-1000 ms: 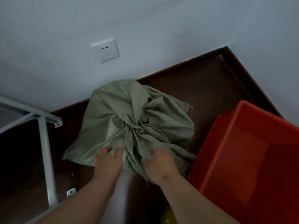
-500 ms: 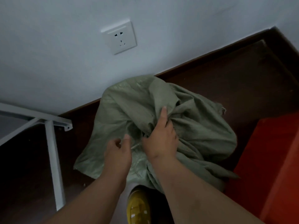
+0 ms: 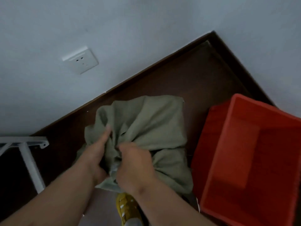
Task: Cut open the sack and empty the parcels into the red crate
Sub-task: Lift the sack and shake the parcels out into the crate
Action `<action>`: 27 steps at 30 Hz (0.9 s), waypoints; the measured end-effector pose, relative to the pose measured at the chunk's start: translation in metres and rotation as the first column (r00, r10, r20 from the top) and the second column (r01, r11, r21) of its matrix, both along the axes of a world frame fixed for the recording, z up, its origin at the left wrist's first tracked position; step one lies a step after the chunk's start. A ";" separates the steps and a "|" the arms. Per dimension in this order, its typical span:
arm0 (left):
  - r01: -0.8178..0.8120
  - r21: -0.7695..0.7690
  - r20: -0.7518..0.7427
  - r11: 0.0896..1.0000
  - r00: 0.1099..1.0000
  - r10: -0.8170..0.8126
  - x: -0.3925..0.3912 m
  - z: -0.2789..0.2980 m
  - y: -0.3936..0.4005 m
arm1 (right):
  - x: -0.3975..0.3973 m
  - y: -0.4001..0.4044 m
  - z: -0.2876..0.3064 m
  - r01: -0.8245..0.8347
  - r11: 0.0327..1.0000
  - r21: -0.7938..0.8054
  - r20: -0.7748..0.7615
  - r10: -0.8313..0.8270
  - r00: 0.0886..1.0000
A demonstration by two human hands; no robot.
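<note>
A grey-green woven sack (image 3: pixel 151 126) stands on the dark floor near the wall, its top bunched together. My left hand (image 3: pixel 96 154) grips the gathered cloth on the left, thumb pressed up along a fold. My right hand (image 3: pixel 135 165) is clenched on the bunched neck just beside it. The red crate (image 3: pixel 216 141) sits on the floor to the right of the sack, nothing visible inside it. No parcels show; the sack's cloth hides whatever it holds.
A white wall with a socket (image 3: pixel 80 60) rises behind the sack, meeting a dark skirting. A white metal frame (image 3: pixel 31 157) stands at the left. My yellow shoe (image 3: pixel 128 209) is below the sack.
Both hands have closed on the sack's bunched top, where before they only touched the cloth. The sack is pulled tighter together, and the view has swung so the crate shows fully.
</note>
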State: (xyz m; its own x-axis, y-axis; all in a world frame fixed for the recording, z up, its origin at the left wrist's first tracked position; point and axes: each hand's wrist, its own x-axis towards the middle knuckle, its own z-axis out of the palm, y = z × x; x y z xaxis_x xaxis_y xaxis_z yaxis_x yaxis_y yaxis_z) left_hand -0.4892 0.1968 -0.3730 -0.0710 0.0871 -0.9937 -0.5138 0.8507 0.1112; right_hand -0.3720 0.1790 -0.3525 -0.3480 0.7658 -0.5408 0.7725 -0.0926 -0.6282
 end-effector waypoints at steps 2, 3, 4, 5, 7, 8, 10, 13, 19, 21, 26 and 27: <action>0.116 -0.005 0.026 0.993 0.993 -0.115 0.009 0.026 0.005 | 0.002 0.002 0.029 -0.050 0.996 0.079 -0.011 0.051 0.999; 0.156 -0.011 0.029 0.988 0.987 -0.156 0.012 0.040 0.007 | 0.006 0.004 0.043 -0.060 0.992 0.112 -0.015 0.062 0.998; 0.183 -0.010 0.025 0.983 0.983 -0.183 0.015 0.055 0.010 | 0.010 0.006 0.056 -0.063 0.988 0.141 -0.018 0.066 0.998; 0.189 -0.001 0.010 0.982 0.982 -0.189 0.017 0.071 0.015 | 0.015 0.009 0.070 -0.061 0.984 0.165 -0.019 0.065 0.998; 0.186 0.043 -0.053 0.982 0.982 -0.183 0.027 0.105 0.025 | 0.025 0.017 0.101 -0.029 0.974 0.227 -0.027 0.036 0.999; 0.179 0.067 -0.092 0.982 0.981 -0.172 0.033 0.119 0.031 | 0.031 0.021 0.115 -0.006 0.967 0.256 -0.032 0.015 0.999; 0.164 0.145 -0.125 0.976 0.981 -0.146 0.052 0.150 0.040 | 0.048 0.029 0.149 0.075 0.961 0.268 -0.063 -0.060 0.996; 0.128 0.330 -0.133 0.935 0.987 -0.089 0.089 0.194 0.045 | 0.093 0.042 0.204 0.271 0.959 -0.081 -0.217 -0.282 0.934; 0.327 0.615 -0.308 0.717 0.937 -0.164 0.166 0.255 0.024 | 0.179 0.066 0.271 0.576 0.750 -0.327 -0.074 -0.627 0.775; 0.463 0.657 -0.407 0.595 0.882 -0.238 0.190 0.274 0.017 | 0.191 0.068 0.285 0.585 0.714 -0.384 -0.071 -0.655 0.753; 0.699 0.698 -0.653 0.156 0.710 -0.263 0.240 0.316 0.012 | 0.227 0.076 0.328 0.554 0.588 -0.590 -0.249 -0.785 0.567; 0.750 0.659 -0.720 0.050 0.649 -0.244 0.249 0.321 0.011 | 0.237 0.079 0.335 0.566 0.558 -0.607 -0.264 -0.813 0.519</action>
State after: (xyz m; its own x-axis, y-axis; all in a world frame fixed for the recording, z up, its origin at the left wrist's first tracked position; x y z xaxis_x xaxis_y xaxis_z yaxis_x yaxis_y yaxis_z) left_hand -0.2403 0.2077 -0.0523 0.1429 0.9841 -0.1056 0.2908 0.0602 0.9549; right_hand -0.1351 0.2576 -0.0175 -0.0937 0.6205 -0.7786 -0.0542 -0.7841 -0.6183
